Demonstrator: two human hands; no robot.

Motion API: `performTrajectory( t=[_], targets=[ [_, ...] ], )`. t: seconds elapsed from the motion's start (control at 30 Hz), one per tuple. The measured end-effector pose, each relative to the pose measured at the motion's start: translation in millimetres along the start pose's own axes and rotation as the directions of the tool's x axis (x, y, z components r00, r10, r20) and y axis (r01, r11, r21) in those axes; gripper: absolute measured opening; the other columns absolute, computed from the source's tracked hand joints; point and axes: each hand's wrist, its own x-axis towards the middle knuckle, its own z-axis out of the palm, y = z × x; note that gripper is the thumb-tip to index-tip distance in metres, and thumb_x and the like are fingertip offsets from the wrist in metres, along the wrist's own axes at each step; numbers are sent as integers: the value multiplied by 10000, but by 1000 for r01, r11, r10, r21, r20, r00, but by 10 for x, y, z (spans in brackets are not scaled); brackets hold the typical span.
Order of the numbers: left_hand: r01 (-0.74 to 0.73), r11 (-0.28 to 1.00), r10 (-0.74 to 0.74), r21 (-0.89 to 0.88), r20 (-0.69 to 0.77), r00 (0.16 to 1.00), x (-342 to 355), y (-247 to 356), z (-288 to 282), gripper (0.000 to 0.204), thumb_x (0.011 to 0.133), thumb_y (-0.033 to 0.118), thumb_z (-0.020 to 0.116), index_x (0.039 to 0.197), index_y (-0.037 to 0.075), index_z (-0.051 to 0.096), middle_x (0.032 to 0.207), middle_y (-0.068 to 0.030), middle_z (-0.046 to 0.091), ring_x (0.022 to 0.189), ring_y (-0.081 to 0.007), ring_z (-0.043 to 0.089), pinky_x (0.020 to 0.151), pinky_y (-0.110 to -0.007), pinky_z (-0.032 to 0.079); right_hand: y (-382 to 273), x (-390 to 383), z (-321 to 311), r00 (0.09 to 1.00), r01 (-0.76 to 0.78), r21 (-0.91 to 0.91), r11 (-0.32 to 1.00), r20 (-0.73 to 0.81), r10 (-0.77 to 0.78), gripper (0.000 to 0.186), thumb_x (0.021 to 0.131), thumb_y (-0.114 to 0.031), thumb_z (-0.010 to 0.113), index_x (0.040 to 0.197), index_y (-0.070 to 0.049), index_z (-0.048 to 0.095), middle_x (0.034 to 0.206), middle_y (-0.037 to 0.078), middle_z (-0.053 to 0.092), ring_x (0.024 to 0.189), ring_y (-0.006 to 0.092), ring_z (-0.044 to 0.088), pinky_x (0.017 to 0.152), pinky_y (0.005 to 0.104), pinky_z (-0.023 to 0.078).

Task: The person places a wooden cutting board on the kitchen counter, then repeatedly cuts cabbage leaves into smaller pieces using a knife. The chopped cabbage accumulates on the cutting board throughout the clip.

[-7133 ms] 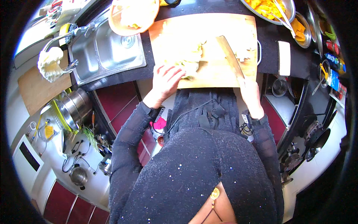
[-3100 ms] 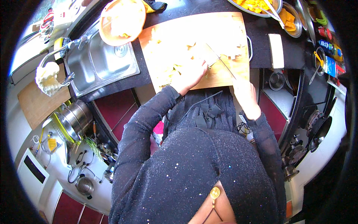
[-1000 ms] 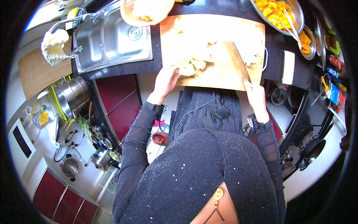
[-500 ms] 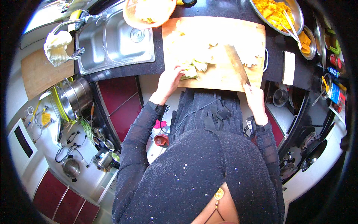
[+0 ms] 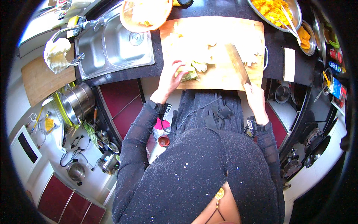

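One board (image 5: 220,83), one knife (image 5: 237,61), two hands. Right hand (image 5: 256,98) is closed around the knife's handle at the board's near edge, right side; the blade points away across the board. Left hand (image 5: 172,79) has loosely curled fingers at the greens (image 5: 192,74), near the board's near edge, left of its middle; whether it grips them cannot be told. Bare wood separates greens and blade. Beyond the board's far left corner, one basket (image 5: 128,18) holds pale pieces; beyond its far right, two bowls hold orange food.
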Motion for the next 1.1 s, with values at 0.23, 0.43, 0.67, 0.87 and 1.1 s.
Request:
performTrajectory(
  t=[0.23, 0.43, 0.67, 0.87, 1.1],
  targets=[
    [-142, 974, 150, 176, -31, 988, 498, -114, 0, 332, 756, 38, 732, 1065, 117, 640, 1122, -123, 574, 1042, -321, 568, 893, -408, 465, 28, 17, 28, 1000, -1, 15, 1000, -5, 1, 316, 949, -243, 587, 1082, 35, 659, 857, 244, 682, 773, 326, 694, 684, 385, 525],
    [-242, 945, 242, 221, 24, 970, 771, -26, -6, 269, 733, 38, 728, 974, 103, 628, 1074, -122, 553, 1031, -335, 546, 887, -430, 448, 87, -6, 35, 1000, -22, -78, 997, 8, 23, 307, 944, -271, 582, 1059, 2, 663, 840, 252, 658, 755, 346, 679, 657, 402, 509],
    [-214, 977, 214, 17, -120, 969, 967, 450, -102, 154, 837, 44, 688, 960, 59, 598, 995, -102, 634, 946, -282, 597, 844, -381, 460, 202, -51, 22, 997, -63, -21, 998, -50, 62, 300, 942, -280, 582, 941, 12, 652, 755, 243, 626, 673, 344, 631, 619, 411, 485],
    [340, 811, -121, -476, 432, 894, 903, 1032, 296, 137, 979, 148, 569, 1071, 46, 561, 970, -61, 662, 958, -197, 617, 884, -324, 466, 214, -22, -10, 991, -99, 59, 993, -84, 104, 294, 961, -272, 561, 890, 2, 642, 762, 254, 619, 713, 426, 633, 594, 432, 474],
    [445, 808, -89, -386, 666, 741, 889, 951, 926, 216, 988, 206, 542, 1105, 29, 502, 889, -75, 603, 763, -156, 638, 718, -323, 526, 161, -166, -103, 993, -54, 107, 993, -98, 65, 259, 961, -253, 562, 958, -14, 663, 767, 250, 626, 710, 414, 639, 589, 425, 475]
  ],
)
